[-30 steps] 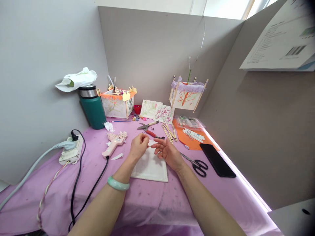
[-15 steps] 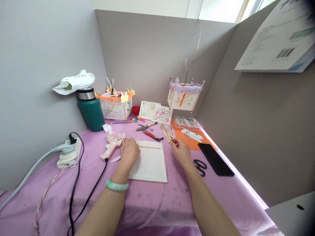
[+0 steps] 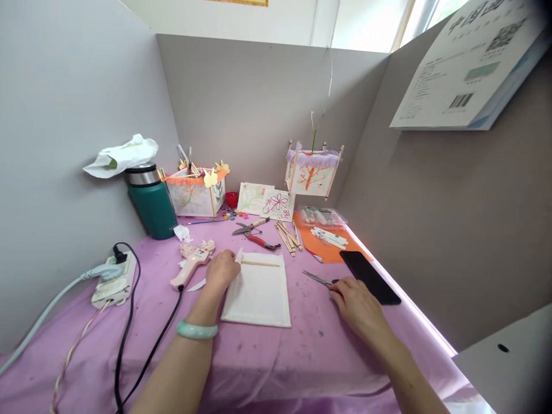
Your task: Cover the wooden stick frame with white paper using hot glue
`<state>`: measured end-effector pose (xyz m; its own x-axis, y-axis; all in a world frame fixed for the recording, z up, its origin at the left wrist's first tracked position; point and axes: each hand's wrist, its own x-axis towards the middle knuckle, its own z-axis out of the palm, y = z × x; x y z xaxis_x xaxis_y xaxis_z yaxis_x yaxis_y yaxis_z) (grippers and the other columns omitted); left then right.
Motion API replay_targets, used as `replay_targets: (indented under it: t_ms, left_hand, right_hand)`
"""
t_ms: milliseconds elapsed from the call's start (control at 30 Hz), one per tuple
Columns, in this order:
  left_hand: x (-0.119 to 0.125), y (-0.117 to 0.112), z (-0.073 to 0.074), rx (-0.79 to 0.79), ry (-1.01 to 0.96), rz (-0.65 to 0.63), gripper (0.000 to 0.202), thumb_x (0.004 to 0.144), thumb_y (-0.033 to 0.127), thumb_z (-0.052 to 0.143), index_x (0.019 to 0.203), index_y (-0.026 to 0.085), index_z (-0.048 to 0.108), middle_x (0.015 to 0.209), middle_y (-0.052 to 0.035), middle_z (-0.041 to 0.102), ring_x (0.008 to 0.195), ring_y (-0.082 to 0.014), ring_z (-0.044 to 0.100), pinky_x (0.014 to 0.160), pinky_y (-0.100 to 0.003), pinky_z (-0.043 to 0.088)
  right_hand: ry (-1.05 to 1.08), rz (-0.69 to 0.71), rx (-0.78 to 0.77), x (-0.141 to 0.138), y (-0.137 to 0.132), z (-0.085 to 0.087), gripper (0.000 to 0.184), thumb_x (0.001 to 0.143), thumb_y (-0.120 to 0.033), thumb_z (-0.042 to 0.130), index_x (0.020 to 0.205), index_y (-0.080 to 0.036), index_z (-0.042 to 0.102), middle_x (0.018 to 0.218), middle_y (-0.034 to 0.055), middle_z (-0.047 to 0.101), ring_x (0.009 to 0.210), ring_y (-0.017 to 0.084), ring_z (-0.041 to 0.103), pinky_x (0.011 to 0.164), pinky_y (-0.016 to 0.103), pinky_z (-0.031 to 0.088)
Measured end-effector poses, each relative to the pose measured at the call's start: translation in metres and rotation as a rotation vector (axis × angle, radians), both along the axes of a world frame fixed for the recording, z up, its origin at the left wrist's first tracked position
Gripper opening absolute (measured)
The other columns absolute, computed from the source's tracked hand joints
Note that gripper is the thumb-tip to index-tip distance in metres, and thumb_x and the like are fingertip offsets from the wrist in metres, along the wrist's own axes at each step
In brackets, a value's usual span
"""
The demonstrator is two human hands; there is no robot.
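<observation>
the white cloth panel (image 3: 259, 299) is laid flat on the purple tablecloth (image 3: 302, 351), between the two hands, and a thin wooden stick (image 3: 260, 264) is set across its far end. the panel's upper left edge is met by the left hand (image 3: 223, 269), whose fingers are curled inward – whether the cloth is pinched cannot be told. the handles of the scissors (image 3: 318, 279) are covered by the right hand (image 3: 356, 299), its fingers bent over them; how firmly they are gripped is hidden. the blades are pointed toward the panel, well apart from it. the black phone (image 3: 370, 277) is placed just beyond the right hand – and near the left hand, the pink glue gun (image 3: 192, 265) is rested on the tablecloth.
</observation>
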<state>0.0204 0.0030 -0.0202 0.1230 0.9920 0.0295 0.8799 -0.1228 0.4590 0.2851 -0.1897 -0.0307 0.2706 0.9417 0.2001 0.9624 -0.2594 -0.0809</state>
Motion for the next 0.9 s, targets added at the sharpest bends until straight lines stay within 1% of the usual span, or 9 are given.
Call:
replay_targets:
  t_ms: [133,233,333,433,500,600,700,800,900]
  left_hand:
    - [0.002,0.000,0.004,-0.040,-0.156,-0.031,0.025,0.071,0.013,0.052,0.093,0.016,0.064,0.102,-0.0117,0.069,0.100,-0.0263,0.062,0.082,-0.033,0.046]
    - [0.004,-0.005,0.007,-0.096,-0.319,-0.030,0.030,0.077,0.020,0.050,0.105,0.014,0.059,0.107,-0.0120,0.067,0.091,-0.0209,0.065,0.072,-0.028,0.049]
    - [0.006,-0.012,0.010,-0.185,-0.449,-0.043,0.043,0.077,0.025,0.053,0.118,0.013,0.052,0.108,-0.0130,0.067,0.080,-0.0177,0.066,0.059,-0.024,0.048]
    - [0.010,-0.018,0.010,-0.292,-0.514,-0.114,0.039,0.068,0.017,0.057,0.106,0.011,0.060,0.093,-0.0109,0.070,0.069,-0.0177,0.066,0.053,-0.023,0.045]
    - [0.011,-0.019,0.010,-0.347,-0.548,-0.172,0.036,0.065,0.015,0.056,0.100,0.011,0.064,0.086,-0.0093,0.071,0.066,-0.0180,0.065,0.052,-0.023,0.045]
    - [0.009,-0.017,0.017,-0.353,-0.580,-0.258,0.038,0.067,0.018,0.054,0.102,0.012,0.066,0.088,-0.0081,0.072,0.068,-0.0191,0.066,0.054,-0.024,0.047]
    - [0.006,-0.009,0.036,-0.268,-0.496,-0.388,0.038,0.070,0.024,0.052,0.104,0.016,0.068,0.094,-0.0065,0.072,0.073,-0.0201,0.066,0.059,-0.026,0.049]
    - [0.008,-0.001,0.057,-0.162,-0.287,-0.569,0.036,0.072,0.024,0.050,0.102,0.020,0.071,0.101,-0.0041,0.072,0.087,-0.0214,0.065,0.072,-0.027,0.050]
    - [0.015,0.006,0.061,-0.150,-0.051,-0.734,0.037,0.075,0.017,0.047,0.101,0.024,0.071,0.105,-0.0002,0.072,0.098,-0.0196,0.062,0.087,-0.025,0.046]
  right_hand:
    - [0.025,-0.008,-0.041,0.008,0.007,0.005,0.025,0.091,-0.018,0.043,0.090,-0.016,0.068,0.111,0.0122,0.062,0.097,0.025,0.056,0.078,0.033,0.038]
    - [0.105,0.006,-0.096,0.011,0.002,0.006,0.023,0.088,-0.012,0.042,0.097,-0.017,0.064,0.102,0.0104,0.064,0.092,0.022,0.058,0.075,0.031,0.037]
    - [0.096,-0.063,-0.153,0.010,-0.008,0.012,0.020,0.087,-0.013,0.044,0.097,-0.016,0.061,0.097,0.0118,0.063,0.089,0.024,0.058,0.071,0.031,0.035]
    - [0.100,-0.129,-0.190,0.007,-0.016,0.019,0.012,0.084,-0.014,0.047,0.090,-0.016,0.057,0.090,0.0110,0.063,0.081,0.024,0.058,0.065,0.030,0.034]
    - [0.162,-0.123,-0.156,0.007,-0.019,0.020,0.008,0.082,-0.014,0.047,0.084,-0.018,0.053,0.087,0.0082,0.062,0.075,0.021,0.057,0.062,0.029,0.034]
    - [0.342,-0.067,-0.031,0.011,-0.024,0.017,0.004,0.081,-0.017,0.047,0.082,-0.021,0.050,0.086,0.0043,0.061,0.075,0.018,0.057,0.065,0.028,0.038]
    - [0.443,0.005,0.003,0.012,-0.031,0.014,0.006,0.081,-0.018,0.048,0.085,-0.021,0.050,0.090,0.0037,0.060,0.079,0.018,0.057,0.069,0.028,0.041]
    - [0.375,0.034,-0.119,0.007,-0.041,0.015,0.013,0.079,-0.013,0.046,0.087,-0.021,0.053,0.095,0.0047,0.059,0.080,0.018,0.057,0.070,0.029,0.040]
    - [0.308,0.049,-0.191,-0.001,-0.052,0.015,0.021,0.079,-0.011,0.046,0.093,-0.022,0.057,0.099,0.0056,0.059,0.083,0.019,0.058,0.071,0.029,0.040]
